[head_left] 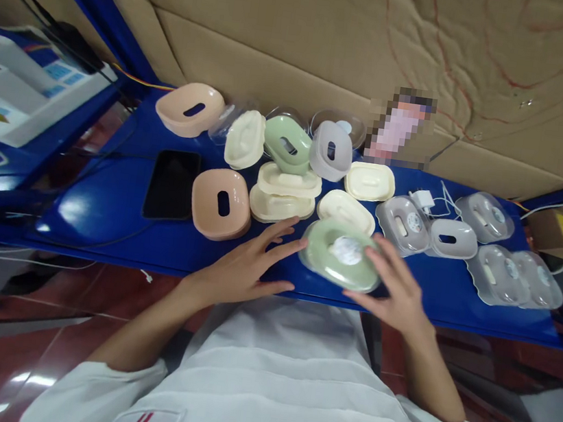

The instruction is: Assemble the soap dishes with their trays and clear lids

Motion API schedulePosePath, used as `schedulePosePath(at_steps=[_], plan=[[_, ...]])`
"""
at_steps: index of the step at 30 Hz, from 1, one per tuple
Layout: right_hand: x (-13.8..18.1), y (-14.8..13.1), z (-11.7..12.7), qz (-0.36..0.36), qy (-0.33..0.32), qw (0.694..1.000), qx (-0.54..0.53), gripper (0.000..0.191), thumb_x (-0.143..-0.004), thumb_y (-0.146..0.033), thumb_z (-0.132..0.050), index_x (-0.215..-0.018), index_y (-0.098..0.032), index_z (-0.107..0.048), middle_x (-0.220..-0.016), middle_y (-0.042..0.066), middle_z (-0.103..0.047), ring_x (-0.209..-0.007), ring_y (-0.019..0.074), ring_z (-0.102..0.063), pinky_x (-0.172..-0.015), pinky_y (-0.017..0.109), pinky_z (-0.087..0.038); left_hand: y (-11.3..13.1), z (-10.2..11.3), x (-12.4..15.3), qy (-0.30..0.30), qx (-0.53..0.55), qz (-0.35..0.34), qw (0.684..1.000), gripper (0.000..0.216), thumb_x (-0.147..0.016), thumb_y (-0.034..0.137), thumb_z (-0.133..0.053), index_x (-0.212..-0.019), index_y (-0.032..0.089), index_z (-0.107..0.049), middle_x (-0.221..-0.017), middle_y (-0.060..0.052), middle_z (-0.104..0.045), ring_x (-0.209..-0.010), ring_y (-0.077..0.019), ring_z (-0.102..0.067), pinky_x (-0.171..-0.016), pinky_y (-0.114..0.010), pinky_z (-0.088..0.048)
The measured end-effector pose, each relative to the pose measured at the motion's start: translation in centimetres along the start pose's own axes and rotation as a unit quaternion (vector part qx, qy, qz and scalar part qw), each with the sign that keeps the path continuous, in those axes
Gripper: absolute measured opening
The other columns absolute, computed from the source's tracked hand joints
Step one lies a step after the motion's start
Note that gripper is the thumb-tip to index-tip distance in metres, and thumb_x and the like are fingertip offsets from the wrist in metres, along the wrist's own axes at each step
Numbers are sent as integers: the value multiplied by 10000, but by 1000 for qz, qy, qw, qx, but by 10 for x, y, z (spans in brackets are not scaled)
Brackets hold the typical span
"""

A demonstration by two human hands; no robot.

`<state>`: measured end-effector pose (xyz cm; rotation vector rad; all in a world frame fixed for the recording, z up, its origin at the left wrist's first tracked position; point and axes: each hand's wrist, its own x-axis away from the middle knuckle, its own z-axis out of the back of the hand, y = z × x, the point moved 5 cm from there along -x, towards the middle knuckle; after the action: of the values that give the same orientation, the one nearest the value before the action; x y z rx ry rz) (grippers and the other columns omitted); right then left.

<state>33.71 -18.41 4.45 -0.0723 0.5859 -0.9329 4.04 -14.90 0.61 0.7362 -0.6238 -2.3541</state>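
Observation:
A green oval plastic container (329,262) with a clear cover and a round pale sticker lies near the table's front edge. My right hand (396,288) grips its right end, fingers on top and thumb along the near side. At its left end, my left hand (248,262) is open with fingers spread, one fingertip at or very near the cover's edge; whether it touches I cannot tell. Just beyond are cream oval lids (346,213) and a stacked cream pair (282,204). A peach container (220,206) with a dark slot sits beyond my left hand.
Along the back stand another peach container (189,110), a green one (287,144) and a grey one (331,150). Clear-covered grey containers (498,274) and a white charger (422,200) lie right. A black tablet-like slab (171,185) lies left, before a cardboard wall (285,25).

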Motion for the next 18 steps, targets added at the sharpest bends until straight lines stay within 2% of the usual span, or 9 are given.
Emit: schedulePosePath(at_steps=[3, 5, 7, 9, 11, 13, 15, 18], plan=[[4, 42, 58, -66, 124, 984, 107, 991, -837, -516, -932, -1695, -448, -441, -1651, 145, -564, -1524, 425, -555, -1285, 616, -482, 0, 0, 0, -3, 6, 12, 1000, 793, -1088, 411, -685, -1754, 318, -264, -1784, -195, -306, -1480, -358, -597, -1207, -542, -577], [12, 84, 103, -92, 211, 962, 151, 996, -805, -666, -907, -1671, -375, -510, -1601, 237, -590, -1526, 446, -543, -1277, 598, -441, 1, -1, -1, -13, -1, 14, 1000, 747, -1110, 403, -645, -1752, 320, -273, -1775, -189, -334, -1460, -344, -614, -1195, -543, -585], [24, 137, 144, -121, 252, 941, 191, 1032, -792, -807, -835, -1630, -263, -577, -1523, 329, -623, -1482, 446, -588, -1216, 604, -446, 1, -2, -1, -23, -14, 15, 1000, 704, -1124, 392, -618, -1746, 318, -296, -1767, -179, -358, -1465, -339, -610, -1203, -547, -577], [35, 201, 178, -196, 222, 926, 236, 1201, -724, -920, -793, -1585, -103, -608, -1439, 420, -632, -1452, 464, -608, -1123, 616, -462, 1, -4, -2, -30, -29, 16, 999, 666, -1130, 375, -604, -1735, 307, -334, -1759, -171, -382, -1491, -337, -588, -1222, -542, -560], [51, 267, 208, -340, 182, 882, 271, 1306, -662, -959, -789, -1528, 5, -631, -1371, 476, -635, -1406, 494, -627, -1014, 622, -461, 0, -6, -3, -34, -47, 11, 998, 615, -1134, 363, -595, -1709, 281, -392, -1741, -171, -415, -1522, -346, -556, -1228, -549, -550], [67, 320, 226, -461, 109, 832, 289, 1219, -666, -880, -852, -1495, -6, -665, -1307, 459, -674, -1371, 443, -648, -902, 565, -446, -1, -8, -3, -37, -64, 1, 997, 534, -1140, 355, -583, -1653, 250, -478, -1709, -174, -464, -1512, -351, -562, -1208, -565, -558], [78, 353, 235, -533, 57, 787, 306, 1136, -653, -763, -936, -1483, -32, -681, -1290, 418, -704, -1337, 394, -655, -853, 511, -413, -1, -9, -3, -39, -71, -11, 997, 447, -1143, 349, -579, -1574, 233, -566, -1664, -167, -522, -1470, -343, -596, -1188, -571, -566], [84, 373, 233, -576, 16, 760, 302, 1095, -620, -606, -1023, -1495, -48, -673, -1338, 392, -699, -1250, 366, -672, -833, 473, -378, -1, -10, -5, -39, -65, -20, 997, 372, -1141, 337, -591, -1493, 227, -634, -1600, -153, -588, -1427, -323, -624, -1177, -555, -567]])
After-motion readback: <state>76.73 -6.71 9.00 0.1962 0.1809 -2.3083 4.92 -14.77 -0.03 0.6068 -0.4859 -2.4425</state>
